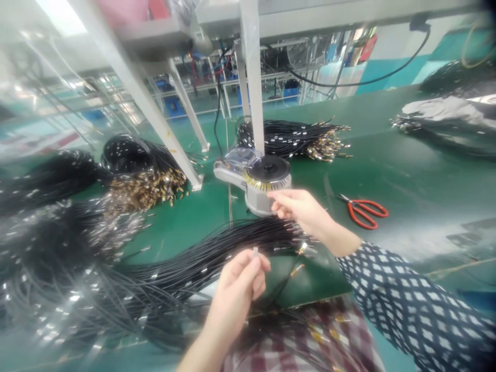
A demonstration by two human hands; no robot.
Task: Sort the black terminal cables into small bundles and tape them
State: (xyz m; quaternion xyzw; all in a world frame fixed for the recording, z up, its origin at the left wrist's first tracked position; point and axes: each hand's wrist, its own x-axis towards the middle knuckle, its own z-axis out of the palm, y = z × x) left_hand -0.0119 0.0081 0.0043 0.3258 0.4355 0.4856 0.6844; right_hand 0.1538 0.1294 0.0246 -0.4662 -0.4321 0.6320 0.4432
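Note:
My left hand (pixel 242 276) is closed in a pinch in front of the cable bundle, and a small pale piece (pixel 255 251) sticks up between thumb and forefinger. Whether a cable runs from it is hidden by the hand. My right hand (pixel 298 207) is also pinched, its fingertips at the front rim of a round tape dispenser (pixel 259 200) with a black disc on top and yellow strips along its edge. Anything between those fingertips is too small to make out. Below them lies a long bundle of black cables (pixel 217 245) with pale, metallic ends to the right.
Red-handled pliers (pixel 364 212) lie right of my right hand. Cable coils with gold-coloured ends (pixel 143 181) are heaped at left, and another bundle (pixel 290 137) lies behind the dispenser. White posts (pixel 252 77) stand on the green table (pixel 360 155). More cables (pixel 445 134) lie far right.

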